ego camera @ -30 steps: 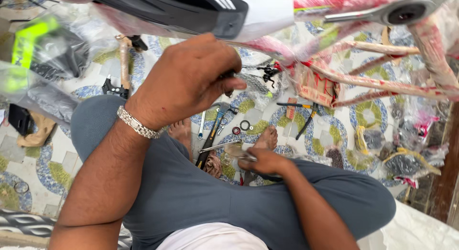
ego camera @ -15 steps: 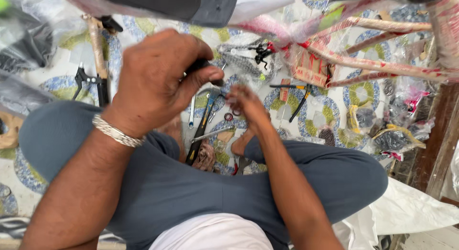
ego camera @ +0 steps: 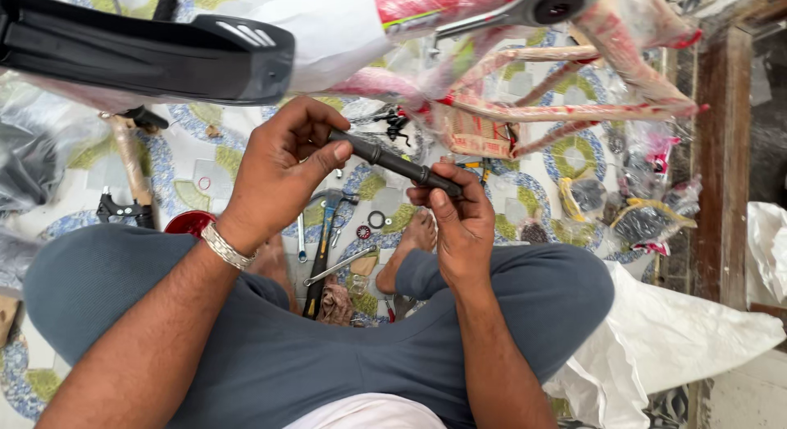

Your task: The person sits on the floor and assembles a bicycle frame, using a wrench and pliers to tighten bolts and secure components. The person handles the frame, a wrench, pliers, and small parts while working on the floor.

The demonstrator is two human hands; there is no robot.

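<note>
I look down from the head camera at my own lap: I sit cross-legged in grey-blue trousers (ego camera: 270,347) on a tiled floor patterned in blue, green and white (ego camera: 193,171). My left hand (ego camera: 283,166), with a silver chain bracelet (ego camera: 223,247) at the wrist, is curled around the upper end of a slim black cylindrical rod (ego camera: 395,162), thumb pressed along its side. My right hand (ego camera: 461,224) pinches the rod's lower end between thumb and fingertips, so both hands are closed on the same piece, which slants down from left to right just above my knees. Half a second ago the hands were apart, the left one gripping the dark part higher up and the right one reaching toward it with loose fingers; a second ago the right hand lay low near my foot (ego camera: 410,240). The view has also swung, so the black plastic bicycle saddle (ego camera: 156,56) now fills the top left, where before it sat nearer the centre. Behind the hands hangs a red bicycle frame wrapped in clear plastic film (ego camera: 566,76). On the floor between my legs lie a blue-handled hammer (ego camera: 321,248), a silver spanner (ego camera: 338,265) and small metal washers (ego camera: 375,220). A white woven sack (ego camera: 672,330) lies beside my right knee.
</note>
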